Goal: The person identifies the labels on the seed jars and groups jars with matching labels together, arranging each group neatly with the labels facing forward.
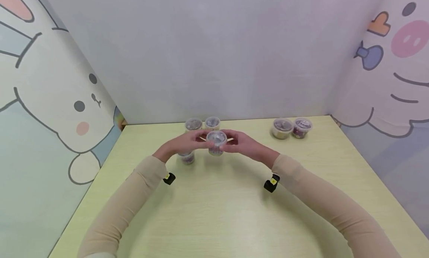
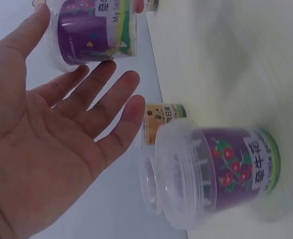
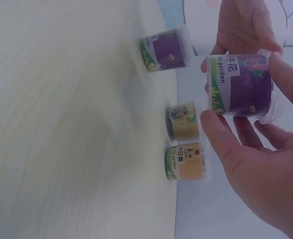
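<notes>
Both hands hold one plastic tub [image 1: 216, 138] between them, raised over the table in the head view. It has a clear lid and a purple printed label with flowers. My left hand [image 1: 188, 142] grips its left side and my right hand [image 1: 242, 143] its right side. In the right wrist view the tub [image 3: 246, 82] lies between the right thumb and fingers, with the left hand beyond it. Under the left hand stands a similar purple tub [image 1: 188, 158], partly hidden; the left wrist view shows this tub [image 2: 233, 167] up close.
Behind the hands, two more lidded tubs, one at left [image 1: 193, 123] and one beside it [image 1: 212, 121], stand near the back wall. Farther right are a yellowish tub [image 1: 282, 130] and a dark purple tub [image 1: 300, 130], side by side. The pale wooden table [image 1: 214, 209] meets cartoon-printed side walls.
</notes>
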`<state>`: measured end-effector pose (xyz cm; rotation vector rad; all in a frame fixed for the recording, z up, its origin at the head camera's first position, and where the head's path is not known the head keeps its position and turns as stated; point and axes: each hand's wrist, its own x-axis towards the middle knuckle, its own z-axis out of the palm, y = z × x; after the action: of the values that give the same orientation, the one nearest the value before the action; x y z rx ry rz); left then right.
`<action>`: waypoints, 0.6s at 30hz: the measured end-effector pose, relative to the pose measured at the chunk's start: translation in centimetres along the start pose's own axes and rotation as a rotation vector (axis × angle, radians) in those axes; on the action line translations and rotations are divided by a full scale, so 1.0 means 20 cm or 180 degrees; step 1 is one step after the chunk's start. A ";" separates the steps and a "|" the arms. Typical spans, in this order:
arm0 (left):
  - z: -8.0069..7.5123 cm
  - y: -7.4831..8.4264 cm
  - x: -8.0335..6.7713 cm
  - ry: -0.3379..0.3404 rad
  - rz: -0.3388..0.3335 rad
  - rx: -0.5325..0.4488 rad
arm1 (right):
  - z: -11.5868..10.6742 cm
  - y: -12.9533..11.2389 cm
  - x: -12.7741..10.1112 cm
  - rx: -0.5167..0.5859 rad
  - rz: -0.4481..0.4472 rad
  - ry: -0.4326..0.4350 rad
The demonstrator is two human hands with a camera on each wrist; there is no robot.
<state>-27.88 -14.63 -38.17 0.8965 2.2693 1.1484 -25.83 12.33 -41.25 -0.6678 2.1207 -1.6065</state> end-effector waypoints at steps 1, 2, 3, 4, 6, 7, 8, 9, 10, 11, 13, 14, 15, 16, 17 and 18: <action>0.00 0.00 0.00 -0.0006 0.0044 0.0094 | 0.00 0.01 0.00 -0.0142 -0.0029 0.0017; -0.01 -0.01 0.00 -0.0013 0.0086 0.0183 | 0.01 0.01 0.01 -0.0263 -0.0067 0.0024; -0.01 -0.01 -0.01 -0.0020 0.0119 0.0274 | 0.02 0.02 0.01 -0.0371 -0.0101 0.0024; -0.01 -0.02 0.00 -0.0030 0.0154 0.0355 | 0.02 0.03 0.01 -0.0456 -0.0125 0.0022; -0.02 -0.03 0.00 -0.0031 0.0216 0.0529 | 0.03 0.04 0.02 -0.0507 -0.0164 -0.0018; -0.02 -0.03 0.00 -0.0020 0.0223 0.0611 | 0.04 0.05 0.03 -0.0510 -0.0188 -0.0038; -0.02 -0.04 0.00 -0.0010 0.0232 0.0699 | 0.05 0.05 0.03 -0.0516 -0.0208 -0.0054; -0.02 -0.04 0.01 -0.0005 0.0236 0.0775 | 0.05 0.06 0.04 -0.0512 -0.0203 -0.0065; -0.02 -0.05 0.01 -0.0003 0.0230 0.0849 | 0.06 0.07 0.04 -0.0531 -0.0196 -0.0077; -0.02 -0.05 0.01 0.0006 0.0191 0.0929 | 0.06 0.07 0.05 -0.0564 -0.0193 -0.0090; -0.02 -0.06 0.01 0.0039 0.0095 0.1118 | 0.08 0.08 0.06 -0.0645 -0.0162 -0.0092; -0.02 -0.07 0.00 0.0040 0.0057 0.1215 | 0.09 0.09 0.07 -0.0683 -0.0138 -0.0103; -0.01 -0.08 0.00 0.0046 0.0017 0.1303 | 0.11 0.09 0.07 -0.0715 -0.0119 -0.0122; -0.01 -0.09 -0.01 0.0061 -0.0044 0.1387 | 0.12 0.10 0.08 -0.0741 -0.0114 -0.0151; -0.01 -0.10 -0.02 0.0074 -0.0094 0.1479 | 0.14 0.11 0.09 -0.0765 -0.0106 -0.0177; -0.01 -0.11 -0.02 0.0087 -0.0106 0.1573 | 0.15 0.11 0.10 -0.0781 -0.0097 -0.0193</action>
<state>-28.49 -16.11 -39.85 1.0142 2.6306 0.5889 -26.01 9.34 -44.26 -0.8181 2.2936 -1.3343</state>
